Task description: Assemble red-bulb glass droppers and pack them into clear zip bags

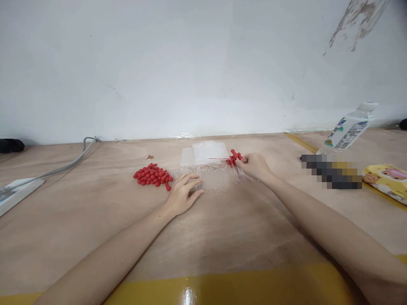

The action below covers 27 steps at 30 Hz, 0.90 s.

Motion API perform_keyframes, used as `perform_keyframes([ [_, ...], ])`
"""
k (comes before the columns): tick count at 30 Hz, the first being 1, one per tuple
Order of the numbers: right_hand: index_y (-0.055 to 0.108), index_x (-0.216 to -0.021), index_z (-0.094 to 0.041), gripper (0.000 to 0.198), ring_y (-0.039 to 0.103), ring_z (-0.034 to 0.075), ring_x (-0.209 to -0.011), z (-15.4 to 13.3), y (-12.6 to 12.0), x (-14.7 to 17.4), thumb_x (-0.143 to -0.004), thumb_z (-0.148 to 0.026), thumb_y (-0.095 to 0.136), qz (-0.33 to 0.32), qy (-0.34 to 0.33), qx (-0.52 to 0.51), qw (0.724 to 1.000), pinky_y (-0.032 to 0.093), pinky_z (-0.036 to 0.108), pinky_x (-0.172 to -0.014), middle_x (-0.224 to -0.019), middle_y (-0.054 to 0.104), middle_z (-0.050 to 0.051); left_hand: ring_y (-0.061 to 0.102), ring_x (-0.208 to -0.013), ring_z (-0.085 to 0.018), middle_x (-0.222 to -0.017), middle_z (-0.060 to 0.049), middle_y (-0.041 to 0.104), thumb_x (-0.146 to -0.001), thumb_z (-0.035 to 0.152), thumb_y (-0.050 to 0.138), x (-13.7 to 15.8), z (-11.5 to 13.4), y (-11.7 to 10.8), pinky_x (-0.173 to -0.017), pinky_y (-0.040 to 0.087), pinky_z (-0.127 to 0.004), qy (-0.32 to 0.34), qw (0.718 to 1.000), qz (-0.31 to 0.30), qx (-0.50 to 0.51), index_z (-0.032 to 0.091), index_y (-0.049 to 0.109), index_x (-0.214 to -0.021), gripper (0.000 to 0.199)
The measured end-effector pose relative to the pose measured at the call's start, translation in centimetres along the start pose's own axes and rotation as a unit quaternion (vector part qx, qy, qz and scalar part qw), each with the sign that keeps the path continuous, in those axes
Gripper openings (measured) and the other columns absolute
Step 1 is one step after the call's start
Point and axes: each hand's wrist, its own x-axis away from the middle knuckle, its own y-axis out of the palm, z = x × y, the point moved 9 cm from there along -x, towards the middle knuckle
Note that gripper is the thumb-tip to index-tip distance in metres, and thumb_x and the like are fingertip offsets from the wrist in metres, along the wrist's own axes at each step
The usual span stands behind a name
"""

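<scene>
My left hand [182, 195] lies over the left end of a row of clear thin tubes [216, 180], its fingers spread and apart. Just left of it sits a heap of red rubber bulbs [151, 175], with one bulb lying apart at the heap's front edge. At the right end of the row, my right hand [254, 165] pinches a dropper among several droppers with red bulbs [233, 157]. Their clear stems point toward me. The pinching fingertips partly hide the held dropper.
White sheets [208, 152] lie behind the tubes. A tilted plastic bottle [348, 129], a blurred-out dark item [330, 171] and a yellow packet [386, 180] are at the right. A grey cable [63, 165] and a white box [20, 192] are at the left. A wall [143, 76] bounds the back.
</scene>
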Motion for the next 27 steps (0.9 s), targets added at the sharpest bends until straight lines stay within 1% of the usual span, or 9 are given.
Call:
perform_keyframes([
  [4,0.054,-0.051,-0.018,0.028,0.053,0.015,-0.054,0.9,1.2,-0.6,-0.074,-0.033,0.049,-0.002,0.026,0.035,0.999,0.03,0.023,-0.048,-0.053,0.057,0.004,0.052,-0.101,-0.023,-0.105,-0.01,0.058,-0.081,0.026,0.055,0.0,-0.1,0.2,-0.087,0.043,-0.04,-0.007,1.0,-0.012,-0.005,0.018,0.061,-0.103,0.024],
  [10,0.058,-0.055,-0.018,0.031,0.056,0.018,-0.059,0.7,2.2,-0.5,-0.076,-0.036,0.045,-0.012,0.029,0.087,0.996,0.031,0.024,-0.049,-0.062,0.061,0.006,0.051,-0.101,-0.023,-0.105,-0.009,0.059,-0.081,0.026,0.055,0.1,-0.3,0.2,-0.087,0.042,-0.04,-0.017,0.999,-0.019,-0.025,0.018,0.061,-0.102,0.024],
  [13,0.059,-0.057,-0.017,0.035,0.057,0.019,-0.061,0.0,1.9,-0.2,-0.078,-0.04,0.043,0.002,0.019,0.116,0.993,0.033,0.026,-0.051,-0.064,0.062,0.007,0.048,-0.104,-0.025,-0.107,-0.009,0.057,-0.078,0.038,0.059,-0.1,-0.4,0.3,-0.089,0.038,-0.042,-0.031,0.997,-0.022,-0.061,0.019,0.061,-0.104,0.032],
  [16,0.06,-0.058,-0.018,0.036,0.058,0.019,-0.066,-1.3,1.7,0.4,-0.079,-0.044,0.044,0.011,-0.008,0.124,0.992,0.035,0.026,-0.054,-0.065,0.062,0.006,0.046,-0.104,-0.029,-0.11,-0.01,0.056,-0.068,0.055,0.063,-0.6,-0.3,0.3,-0.088,0.033,-0.046,-0.053,0.992,-0.015,-0.111,0.021,0.06,-0.103,0.049],
  [18,0.06,-0.057,-0.019,0.034,0.059,0.02,-0.068,-2.1,2.1,0.8,-0.077,-0.044,0.047,-0.006,-0.03,0.123,0.992,0.037,0.027,-0.057,-0.065,0.063,0.005,0.046,-0.102,-0.029,-0.108,-0.01,0.056,-0.062,0.062,0.062,-1.1,0.0,0.4,-0.087,0.032,-0.046,-0.068,0.989,-0.006,-0.134,0.021,0.06,-0.101,0.056],
  [20,0.062,-0.059,-0.019,0.033,0.059,0.02,-0.069,-2.7,2.6,1.1,-0.077,-0.044,0.049,-0.027,-0.043,0.121,0.991,0.038,0.028,-0.059,-0.066,0.064,0.006,0.046,-0.1,-0.029,-0.104,-0.01,0.056,-0.061,0.064,0.061,-1.5,0.4,0.7,-0.084,0.031,-0.045,-0.079,0.986,-0.002,-0.145,0.02,0.059,-0.097,0.057],
  [23,0.065,-0.063,-0.018,0.028,0.06,0.02,-0.072,-2.7,3.4,1.3,-0.075,-0.04,0.052,-0.052,-0.037,0.126,0.99,0.039,0.028,-0.06,-0.071,0.065,0.008,0.046,-0.096,-0.028,-0.099,-0.009,0.055,-0.061,0.064,0.061,-2.3,0.8,1.4,-0.081,0.031,-0.043,-0.089,0.984,-0.003,-0.154,0.02,0.057,-0.09,0.054],
  [27,0.066,-0.068,-0.017,0.023,0.06,0.021,-0.073,-2.6,3.9,1.2,-0.074,-0.034,0.052,-0.065,-0.03,0.137,0.988,0.041,0.029,-0.062,-0.074,0.066,0.009,0.046,-0.093,-0.027,-0.096,-0.009,0.054,-0.062,0.063,0.061,-3.1,1.1,2.3,-0.081,0.03,-0.043,-0.091,0.983,-0.007,-0.158,0.019,0.054,-0.088,0.052],
])
